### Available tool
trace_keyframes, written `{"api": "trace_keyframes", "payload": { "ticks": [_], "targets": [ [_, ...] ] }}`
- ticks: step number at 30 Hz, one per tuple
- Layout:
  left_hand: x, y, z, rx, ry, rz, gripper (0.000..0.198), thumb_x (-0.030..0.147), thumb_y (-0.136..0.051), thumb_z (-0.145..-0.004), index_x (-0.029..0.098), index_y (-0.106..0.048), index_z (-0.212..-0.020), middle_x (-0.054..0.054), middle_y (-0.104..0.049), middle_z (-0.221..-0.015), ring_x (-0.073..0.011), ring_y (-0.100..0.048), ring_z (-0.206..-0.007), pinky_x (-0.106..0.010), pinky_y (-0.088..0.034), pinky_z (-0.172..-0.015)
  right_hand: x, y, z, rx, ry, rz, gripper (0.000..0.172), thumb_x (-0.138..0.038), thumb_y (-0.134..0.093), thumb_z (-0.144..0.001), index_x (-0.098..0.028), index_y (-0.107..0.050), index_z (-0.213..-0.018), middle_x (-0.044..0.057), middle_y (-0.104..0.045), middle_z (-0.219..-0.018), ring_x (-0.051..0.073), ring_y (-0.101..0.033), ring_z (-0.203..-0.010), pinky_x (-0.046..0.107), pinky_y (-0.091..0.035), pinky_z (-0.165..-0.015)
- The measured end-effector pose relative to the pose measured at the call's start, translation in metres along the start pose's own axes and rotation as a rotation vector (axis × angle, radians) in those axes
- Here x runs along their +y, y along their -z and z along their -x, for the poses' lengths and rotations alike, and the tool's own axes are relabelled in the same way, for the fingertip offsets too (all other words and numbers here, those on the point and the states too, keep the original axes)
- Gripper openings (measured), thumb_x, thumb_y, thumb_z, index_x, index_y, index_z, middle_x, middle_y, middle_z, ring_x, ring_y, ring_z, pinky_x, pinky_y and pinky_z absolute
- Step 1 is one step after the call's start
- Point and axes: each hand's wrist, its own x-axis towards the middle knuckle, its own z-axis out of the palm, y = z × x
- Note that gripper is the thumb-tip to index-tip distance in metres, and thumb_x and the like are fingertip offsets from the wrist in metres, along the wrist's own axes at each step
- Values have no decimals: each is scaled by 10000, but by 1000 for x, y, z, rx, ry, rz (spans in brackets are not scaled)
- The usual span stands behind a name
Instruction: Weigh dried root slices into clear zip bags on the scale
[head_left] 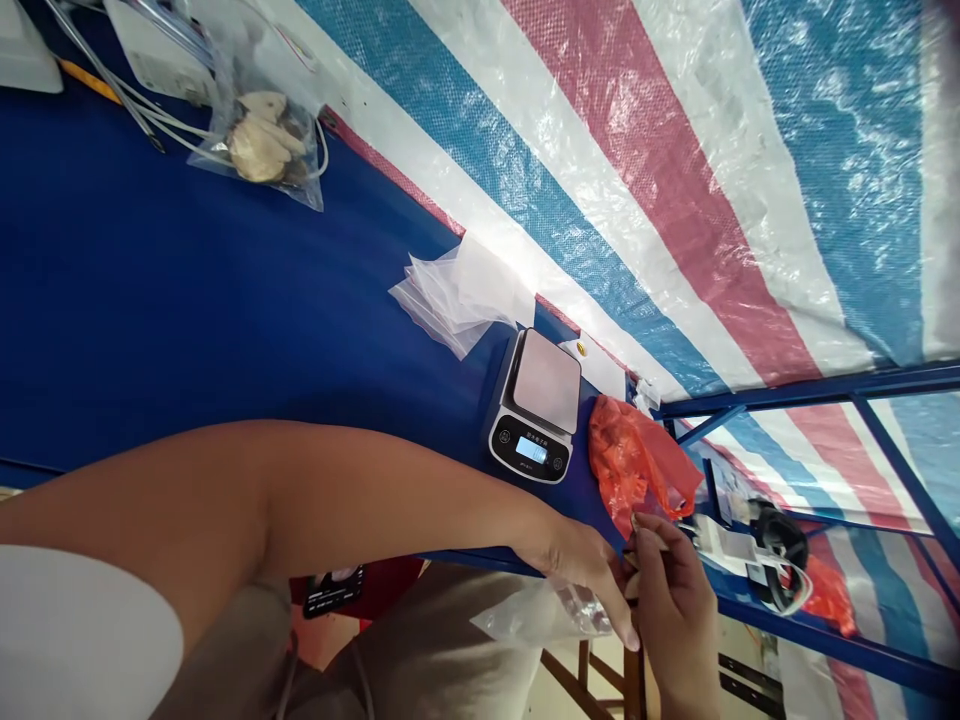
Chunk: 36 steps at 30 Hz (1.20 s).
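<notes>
My left hand (581, 565) reaches across to the front edge of the table, fingers curled down over a clear plastic bag (517, 612). The bag hangs over my lap. Close beside it my right hand (675, 590) is closed, with small pale, brown-edged pieces (646, 548) between thumb and fingers; their kind is not clear. The fingertips of both hands nearly meet, and part of the grip is hidden. Just beyond them lies a crumpled red plastic bag (634, 460). A digital kitchen scale (547, 385) with a lit display stands to its left.
Flat clear bags (457, 295) lie behind the scale on the blue table (187, 320). A bag of pale pieces (262, 140) and white cables (161, 115) are at the far left. Striped sheeting (600, 150) forms the wall; a blue metal frame (810, 390) stands right.
</notes>
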Motion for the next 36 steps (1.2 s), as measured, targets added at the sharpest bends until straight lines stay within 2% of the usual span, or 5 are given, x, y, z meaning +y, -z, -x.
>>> {"api": "trace_keyframes", "payload": {
  "ticks": [4, 8, 17, 29, 36],
  "targets": [
    [-5, 2, -6, -46, -15, 12, 512, 155, -959, -388, 185, -667, -808, 63, -647, -765, -106, -612, -731, -227, -519, -702, -4, -4, 12, 81, 108, 18, 519, -641, -679, -901, -192, -691, -1161, 86, -728, -1009, 179, -680, -772, 283, -554, -677],
    [-4, 3, -4, -81, -49, -39, 432, 225, -956, -476, 179, -688, -812, 62, -652, -755, -112, -624, -722, -250, -537, -716, -9, -4, 18, 5, 158, 10, 489, -611, -691, -918, -205, -680, -1191, 106, -743, -1063, 203, -723, -835, 295, -584, -713],
    [0, 2, -4, -42, -68, -28, 498, 234, -979, -414, 183, -659, -792, 66, -656, -740, -105, -620, -704, -235, -520, -681, -26, -1, 28, 27, 175, -107, 499, -642, -755, -852, -193, -695, -1063, 55, -729, -737, 199, -713, -652, 286, -601, -615],
    [6, 0, 2, 31, 10, 5, 603, 52, -935, -420, 216, -626, -911, 32, -666, -842, -109, -641, -765, -233, -569, -695, -13, 11, 16, 191, -90, -408, 421, -563, -834, -803, -181, -681, -891, -29, -635, -728, 94, -616, -622, 194, -533, -599],
    [8, 2, 8, -7, 25, 62, 683, -4, -910, -338, 195, -620, -924, 55, -665, -828, -106, -638, -768, -222, -573, -697, 5, 19, 5, 166, -206, -443, 436, -446, -870, -761, -180, -748, -1085, -8, -719, -777, 107, -661, -654, 190, -568, -628]
  ]
}}
